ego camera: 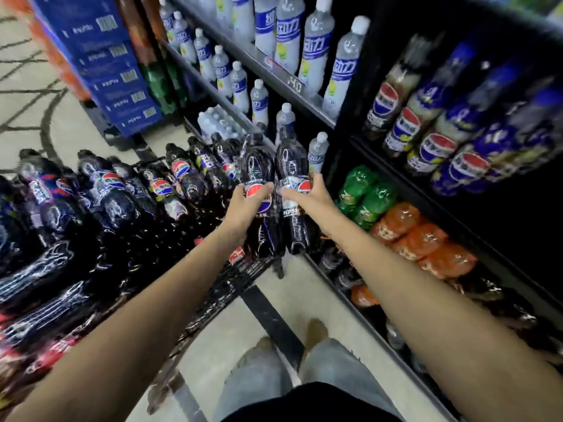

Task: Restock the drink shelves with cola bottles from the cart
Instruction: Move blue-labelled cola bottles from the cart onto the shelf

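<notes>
Holding entry, two items, both lifted.

Item 1: dark plastic cola bottle with red-white-blue label (257, 166), gripped by the left hand (243, 208). The fingers (264, 187) are wrapped round the label band.

Item 2: matching dark cola bottle (289, 159), gripped by the right hand (307, 193), thumb and fingers curled round its middle.

Position: both hang over the right-hand end of the black wire cart (234, 278), beside the remaining rows of dark cola bottles (182, 175) on it. They are side by side and close together; whether they touch cannot be told.

Axis: long axes near parallel and close to upright, caps up and away from the person, bases toward the floor.

Destination: black drink shelves (365, 324), to the right of both hands. The right hand is nearer. The lowest level holds green plastic bottles (362, 193), orange plastic bottles (405, 223) and some dark bottles near its front edge.

Judgement: item 2 probably goes in first, moved right and down, base leading. Motion blur hides the exact free slot.
</notes>
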The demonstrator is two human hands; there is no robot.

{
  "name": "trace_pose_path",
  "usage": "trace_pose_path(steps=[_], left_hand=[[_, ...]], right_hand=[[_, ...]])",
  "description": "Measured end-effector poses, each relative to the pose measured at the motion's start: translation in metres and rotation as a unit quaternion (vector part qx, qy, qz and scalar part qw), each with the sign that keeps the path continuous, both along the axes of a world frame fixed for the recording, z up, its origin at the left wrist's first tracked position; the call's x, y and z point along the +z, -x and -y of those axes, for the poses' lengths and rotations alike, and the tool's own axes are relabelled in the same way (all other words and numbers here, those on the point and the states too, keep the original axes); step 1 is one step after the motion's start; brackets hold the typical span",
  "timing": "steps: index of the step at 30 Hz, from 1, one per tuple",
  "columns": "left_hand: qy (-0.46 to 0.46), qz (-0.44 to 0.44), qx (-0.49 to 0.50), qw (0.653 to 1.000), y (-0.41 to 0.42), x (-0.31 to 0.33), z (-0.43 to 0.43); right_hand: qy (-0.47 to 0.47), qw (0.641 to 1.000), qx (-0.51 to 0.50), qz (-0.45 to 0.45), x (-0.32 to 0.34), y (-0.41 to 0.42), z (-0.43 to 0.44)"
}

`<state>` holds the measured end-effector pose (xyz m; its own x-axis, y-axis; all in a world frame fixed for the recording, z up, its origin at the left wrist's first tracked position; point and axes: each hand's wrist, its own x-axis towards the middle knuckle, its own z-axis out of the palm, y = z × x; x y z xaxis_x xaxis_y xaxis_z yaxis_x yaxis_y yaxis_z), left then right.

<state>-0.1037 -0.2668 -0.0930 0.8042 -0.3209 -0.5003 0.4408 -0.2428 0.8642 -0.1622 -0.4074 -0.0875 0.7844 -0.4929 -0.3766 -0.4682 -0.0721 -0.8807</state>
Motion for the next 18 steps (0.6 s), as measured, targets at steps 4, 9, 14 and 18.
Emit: trace_pose_path(steps=[4, 9, 14, 18], left_hand=[[0.004, 0.011, -0.072, 0.997, 0.046, 0.01, 0.026], [0.048, -0.019, -0.13, 0.99, 0.114, 0.022, 0.063], [0.079, -0.034, -0.201, 0.976, 0.196, 0.029, 0.096], [0.081, -0.019, -0.226, 0.971, 0.265, 0.04, 0.123]], right_hand=[[-0.021, 0.998, -0.053, 0.01, 0.01, 0.058, 0.021], [-0.043, 0.995, -0.09, 0.018, 0.018, 0.139, 0.05], [-0.021, 0.989, -0.142, 0.025, 0.032, 0.238, 0.071], [0.009, 0.982, -0.189, 0.029, 0.039, 0.316, 0.089]])
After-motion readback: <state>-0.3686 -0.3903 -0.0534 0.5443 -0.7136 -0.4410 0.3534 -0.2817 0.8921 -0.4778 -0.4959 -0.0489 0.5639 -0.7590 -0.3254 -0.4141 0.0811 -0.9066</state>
